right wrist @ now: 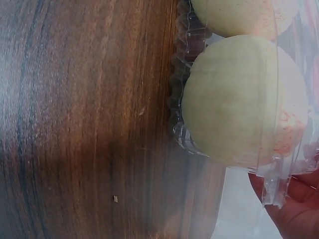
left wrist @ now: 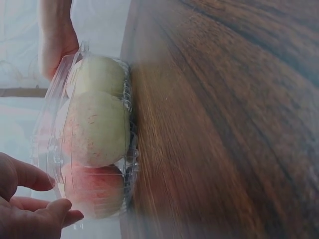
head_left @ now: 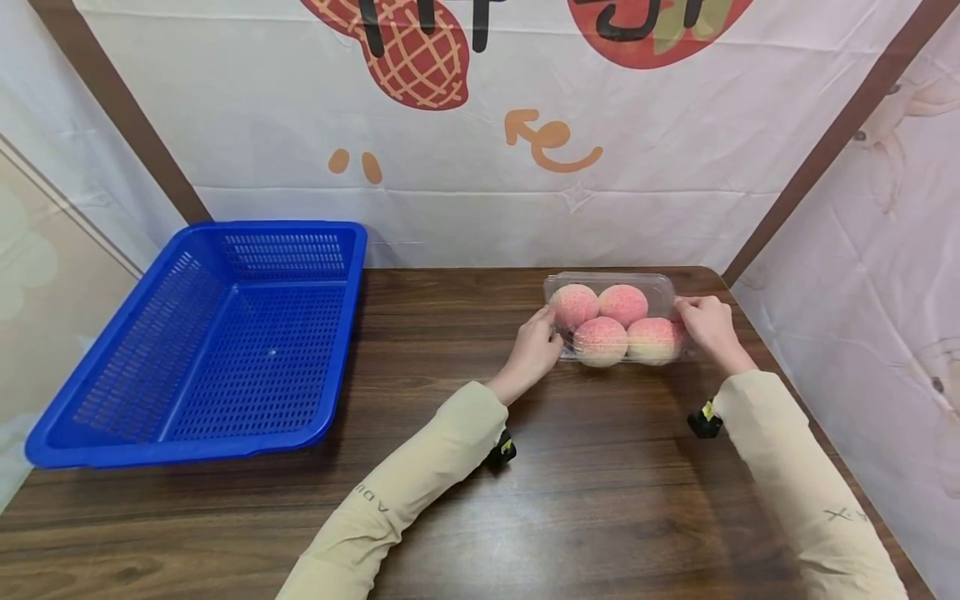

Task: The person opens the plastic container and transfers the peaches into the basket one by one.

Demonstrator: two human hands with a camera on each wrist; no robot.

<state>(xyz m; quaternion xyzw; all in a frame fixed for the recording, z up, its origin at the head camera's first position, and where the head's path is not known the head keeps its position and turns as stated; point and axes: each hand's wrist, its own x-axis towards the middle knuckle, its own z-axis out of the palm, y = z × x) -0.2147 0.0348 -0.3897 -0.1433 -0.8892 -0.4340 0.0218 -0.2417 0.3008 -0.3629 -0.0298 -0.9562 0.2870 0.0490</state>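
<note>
A clear plastic clamshell box (head_left: 660,290) with several pink and pale yellow peaches (head_left: 602,340) in it sits near the far right of the table. My left hand (head_left: 535,343) pinches the box's left end, thumb and fingers at the rim. At the opposite end my right hand (head_left: 708,327) grips the rim around a corner tab. From the left wrist, the ribbed base of the box (left wrist: 130,172) lies close over the wood and the lid covers the peaches. Seen from the right wrist, one large pale peach (right wrist: 239,102) fills that end, with the fingers (right wrist: 294,209) partly behind the plastic.
A large blue slatted basket (head_left: 272,354) stands at the left of the brown wooden table (head_left: 450,367). Behind the table hangs a printed white cloth (head_left: 465,208), with another cloth along the right side. Small black devices (head_left: 705,420) hang under the wrists.
</note>
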